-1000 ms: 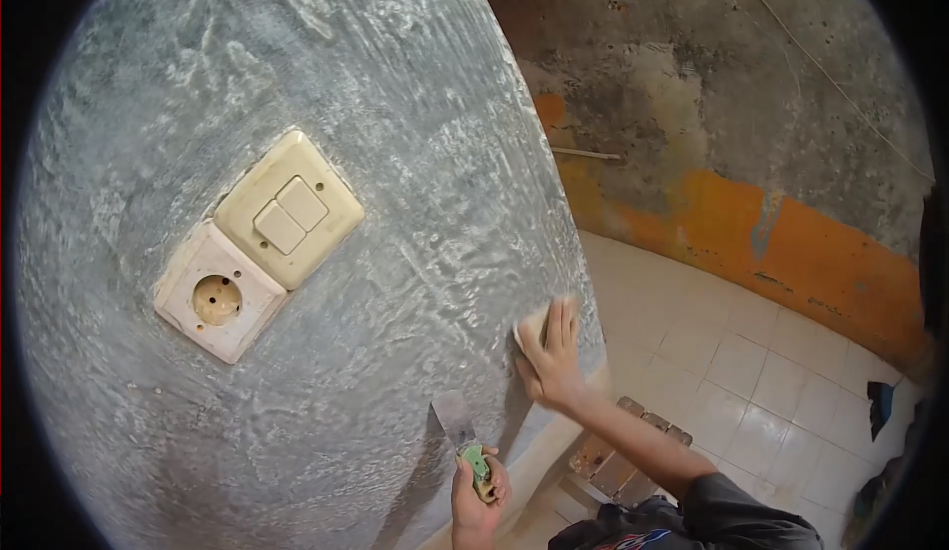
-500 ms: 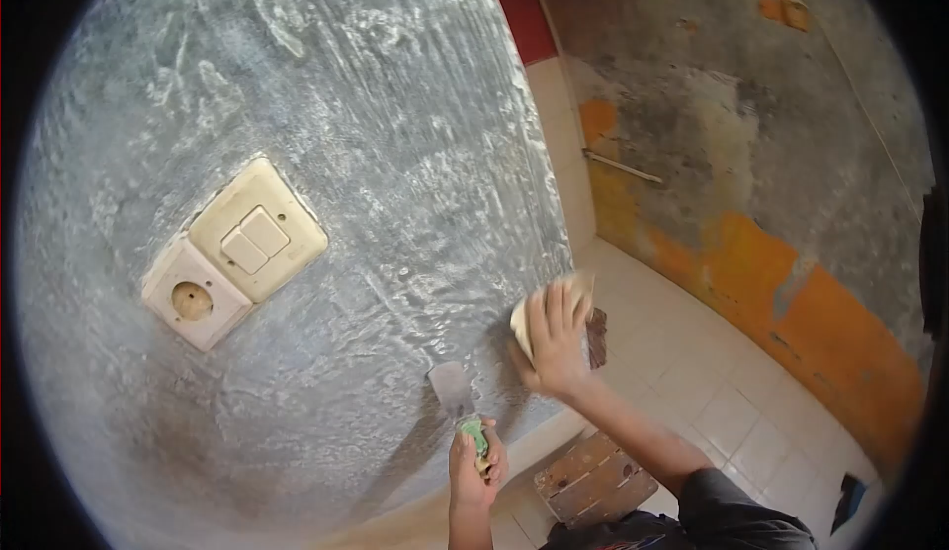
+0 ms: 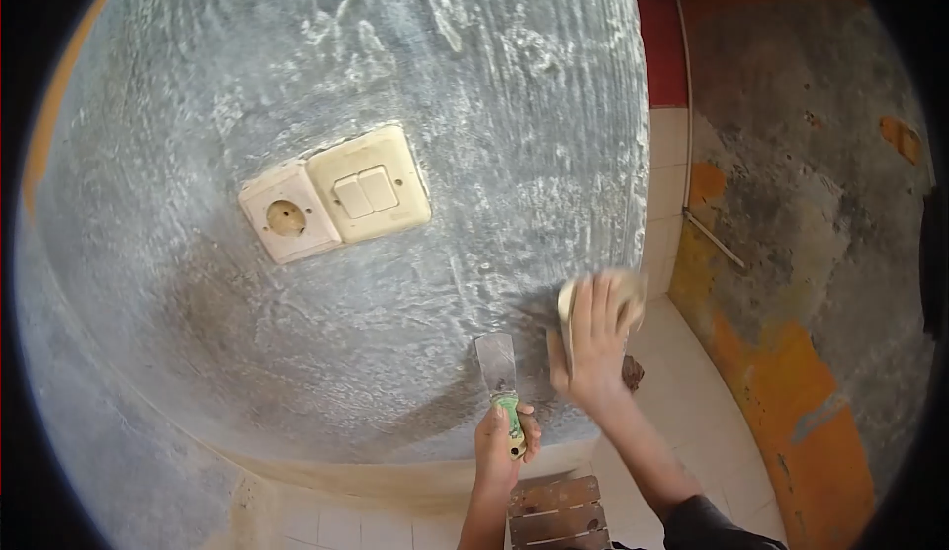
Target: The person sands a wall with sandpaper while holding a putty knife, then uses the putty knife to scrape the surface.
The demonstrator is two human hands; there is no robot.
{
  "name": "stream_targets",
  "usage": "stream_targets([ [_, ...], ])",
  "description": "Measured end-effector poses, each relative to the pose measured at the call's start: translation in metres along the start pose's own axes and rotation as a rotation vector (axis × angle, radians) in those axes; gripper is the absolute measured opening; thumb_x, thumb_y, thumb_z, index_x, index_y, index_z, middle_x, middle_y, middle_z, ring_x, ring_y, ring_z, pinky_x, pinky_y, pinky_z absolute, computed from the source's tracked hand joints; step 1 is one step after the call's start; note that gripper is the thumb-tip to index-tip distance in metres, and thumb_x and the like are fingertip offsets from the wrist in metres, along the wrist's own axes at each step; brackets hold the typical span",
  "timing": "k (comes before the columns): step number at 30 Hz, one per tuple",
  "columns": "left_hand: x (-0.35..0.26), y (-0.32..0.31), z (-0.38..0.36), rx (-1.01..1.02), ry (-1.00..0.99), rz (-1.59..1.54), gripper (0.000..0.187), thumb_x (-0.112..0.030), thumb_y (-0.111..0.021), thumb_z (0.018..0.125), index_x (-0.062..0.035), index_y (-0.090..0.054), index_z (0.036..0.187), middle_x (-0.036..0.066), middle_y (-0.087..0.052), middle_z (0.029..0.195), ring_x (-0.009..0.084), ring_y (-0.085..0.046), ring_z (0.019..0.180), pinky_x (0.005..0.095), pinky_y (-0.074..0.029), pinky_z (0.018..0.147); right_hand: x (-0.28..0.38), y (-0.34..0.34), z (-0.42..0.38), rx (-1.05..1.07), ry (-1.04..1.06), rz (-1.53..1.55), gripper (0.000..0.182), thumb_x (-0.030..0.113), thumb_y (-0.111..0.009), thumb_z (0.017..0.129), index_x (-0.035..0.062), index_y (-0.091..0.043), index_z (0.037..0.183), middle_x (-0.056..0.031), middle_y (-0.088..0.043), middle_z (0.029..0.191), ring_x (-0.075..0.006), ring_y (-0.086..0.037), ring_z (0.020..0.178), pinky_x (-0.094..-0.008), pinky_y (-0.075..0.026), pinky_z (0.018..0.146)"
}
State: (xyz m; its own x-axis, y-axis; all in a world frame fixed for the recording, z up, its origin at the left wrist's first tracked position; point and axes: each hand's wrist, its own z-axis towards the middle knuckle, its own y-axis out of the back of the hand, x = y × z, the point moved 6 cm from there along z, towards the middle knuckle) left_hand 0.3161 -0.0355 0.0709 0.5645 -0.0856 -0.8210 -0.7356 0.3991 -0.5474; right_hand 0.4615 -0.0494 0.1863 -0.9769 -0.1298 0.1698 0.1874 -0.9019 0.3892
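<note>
My left hand [image 3: 506, 439] is closed around the green and yellow handle of a putty knife [image 3: 497, 364]. Its flat metal blade points up, close over the rough grey wall [image 3: 474, 253]. To the right, my right hand [image 3: 590, 352] presses a cream-coloured, curved pad [image 3: 631, 296] at the wall's outer edge, fingers spread over it. Motion blurs the pad, and its exact kind is hard to make out. Up and left of both hands, a cream double light switch [image 3: 371, 192] and a socket [image 3: 287, 217] are set in the wall.
A slatted wooden stool [image 3: 559, 510] stands below my hands on the white tiled floor [image 3: 682, 392]. Beside my right wrist shows a small reddish-brown object [image 3: 633, 373]. Across the gap is another wall [image 3: 781, 253] with peeling orange paint and a thin pipe [image 3: 714, 237].
The view has turned, so the switch and socket appear further right and more level. My right hand still has the pad at the wall edge, and my left still grips the putty knife.
</note>
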Motion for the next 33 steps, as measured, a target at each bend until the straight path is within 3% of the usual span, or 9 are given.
stream_targets([
  [6, -0.007, 0.007, -0.005, -0.109, -0.038, 0.075, 0.046, -0.044, -0.041, 0.099, -0.0004, -0.055, 0.101, 0.006, -0.056, 0.068, 0.0147, -0.052, 0.053, 0.0264, -0.039, 0.043, 0.012, 0.012, 0.03, -0.064, 0.045, -0.028, 0.068, 0.023, -0.061, 0.084, -0.0079, -0.034, 0.139, -0.0299, -0.032, 0.145, -0.0433, -0.024, 0.138, -0.0647, -0.014, 0.106],
  [8, -0.013, 0.011, -0.006, -0.122, -0.057, 0.087, 0.045, -0.044, -0.041, 0.099, -0.0009, -0.055, 0.102, 0.005, -0.055, 0.068, 0.0142, -0.052, 0.054, 0.0262, -0.039, 0.043, 0.01, -0.026, -0.02, 0.244, 0.016, 0.037, 0.068, 0.025, -0.061, 0.084, -0.0056, -0.035, 0.139, -0.0315, -0.03, 0.145, -0.0483, -0.022, 0.137, -0.0697, -0.012, 0.103],
  [12, -0.022, 0.017, -0.008, -0.164, -0.062, 0.047, 0.044, -0.043, -0.04, 0.1, -0.0021, -0.055, 0.102, 0.003, -0.052, 0.067, 0.0122, -0.051, 0.055, 0.0259, -0.039, 0.044, 0.018, -0.024, -0.012, 0.295, 0.07, 0.021, 0.071, 0.02, -0.058, 0.085, -0.005, -0.027, 0.144, -0.0364, -0.016, 0.148, -0.0525, -0.008, 0.139, -0.0706, -0.001, 0.103],
  [15, -0.027, 0.022, -0.013, -0.17, -0.069, 0.043, 0.043, -0.041, -0.039, 0.101, -0.0016, -0.055, 0.104, 0.002, -0.052, 0.068, 0.0106, -0.05, 0.055, 0.0248, -0.039, 0.045, 0.021, 0.015, 0.059, 0.02, 0.029, -0.08, 0.063, 0.03, -0.061, 0.085, 0.0067, -0.042, 0.14, -0.0347, -0.019, 0.148, -0.0533, -0.015, 0.137, -0.0735, -0.007, 0.1],
  [18, -0.031, 0.028, -0.016, -0.162, -0.07, 0.028, 0.042, -0.04, -0.038, 0.101, -0.0012, -0.056, 0.106, 0.002, -0.053, 0.069, 0.0094, -0.051, 0.056, 0.0239, -0.04, 0.045, 0.043, 0.013, 0.069, 0.045, 0.165, -0.124, 0.064, 0.032, -0.064, 0.083, 0.0189, -0.044, 0.142, -0.0322, -0.016, 0.15, -0.0495, -0.014, 0.139, -0.0728, -0.008, 0.101],
  [20, -0.033, 0.034, -0.018, -0.163, -0.058, 0.032, 0.042, -0.039, -0.038, 0.101, -0.0014, -0.056, 0.106, 0.002, -0.053, 0.069, 0.0094, -0.051, 0.056, 0.0239, -0.04, 0.046, 0.063, -0.016, 0.031, 0.292, 0.447, -0.039, 0.066, 0.032, -0.065, 0.081, 0.021, -0.043, 0.142, -0.0301, -0.014, 0.152, -0.0476, -0.013, 0.141, -0.0718, -0.008, 0.102],
  [23, -0.041, 0.042, -0.016, -0.134, -0.064, 0.029, 0.042, -0.04, -0.039, 0.101, -0.0018, -0.055, 0.107, 0.002, -0.052, 0.069, 0.0095, -0.05, 0.056, 0.024, -0.04, 0.046, 0.055, -0.016, 0.031, 0.24, 0.536, -0.074, 0.069, 0.033, -0.066, 0.078, 0.0188, -0.043, 0.142, -0.029, -0.013, 0.153, -0.0464, -0.012, 0.141, -0.0712, -0.006, 0.104],
  [29, -0.048, 0.064, -0.021, -0.098, -0.053, -0.077, 0.042, -0.04, -0.039, 0.101, -0.002, -0.055, 0.107, 0.002, -0.051, 0.069, 0.0106, -0.049, 0.057, 0.0246, -0.039, 0.046, 0.04, 0.01, 0.075, -0.146, 0.085, -0.235, 0.072, 0.025, -0.068, 0.073, 0.0137, -0.044, 0.14, -0.0285, -0.015, 0.152, -0.0462, -0.01, 0.142, -0.0716, -0.005, 0.105],
  [33, -0.056, 0.078, -0.023, -0.088, 0.006, -0.065, 0.043, -0.041, -0.039, 0.101, -0.0014, -0.055, 0.107, 0.002, -0.051, 0.07, 0.0111, -0.049, 0.056, 0.0249, -0.039, 0.046, 0.078, -0.039, 0.016, 0.336, 0.355, -0.135, 0.07, 0.023, -0.066, 0.075, 0.0101, -0.044, 0.14, -0.0301, -0.02, 0.15, -0.0482, -0.014, 0.14, -0.0742, -0.006, 0.101],
])
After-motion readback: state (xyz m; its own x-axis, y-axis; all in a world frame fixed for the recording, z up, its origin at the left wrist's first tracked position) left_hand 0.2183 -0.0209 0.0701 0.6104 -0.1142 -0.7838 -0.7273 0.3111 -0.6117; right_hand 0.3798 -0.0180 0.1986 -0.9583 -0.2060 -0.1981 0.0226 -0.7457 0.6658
